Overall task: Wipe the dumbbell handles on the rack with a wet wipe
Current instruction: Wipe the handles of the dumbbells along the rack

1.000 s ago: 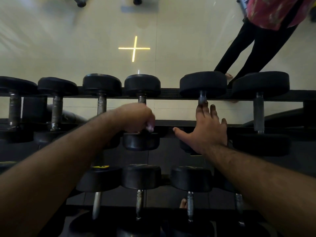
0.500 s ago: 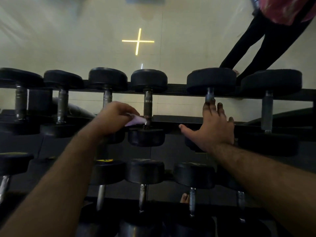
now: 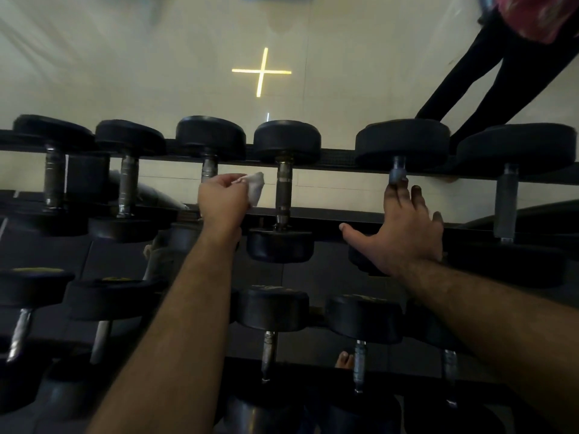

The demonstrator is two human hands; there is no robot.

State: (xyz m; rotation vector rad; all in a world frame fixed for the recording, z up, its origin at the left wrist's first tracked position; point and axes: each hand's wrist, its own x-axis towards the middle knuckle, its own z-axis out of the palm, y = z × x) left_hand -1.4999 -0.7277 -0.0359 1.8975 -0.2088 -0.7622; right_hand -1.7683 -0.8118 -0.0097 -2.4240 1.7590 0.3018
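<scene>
Black dumbbells with steel handles lie in rows on a dark rack (image 3: pixel 338 218). My left hand (image 3: pixel 223 200) pinches a crumpled white wet wipe (image 3: pixel 255 187) and hovers between two top-row handles, over the third handle (image 3: pixel 209 170) and just left of the fourth handle (image 3: pixel 284 189). The wipe touches neither handle. My right hand (image 3: pixel 407 228) lies flat with spread fingers on the fifth dumbbell, fingertips at its handle (image 3: pixel 398 174), covering most of the bar.
A lower row of dumbbells (image 3: pixel 272 311) sits nearer me. Behind the rack a mirror wall shows a glowing yellow cross (image 3: pixel 261 72) and a person's dark-trousered legs (image 3: pixel 488 73) at top right. Bare toes (image 3: pixel 344 360) show under the rack.
My left hand has come off the fourth dumbbell's handle and moved left and up with the wipe, which now shows unfolded. My right hand has stayed on the fifth dumbbell.
</scene>
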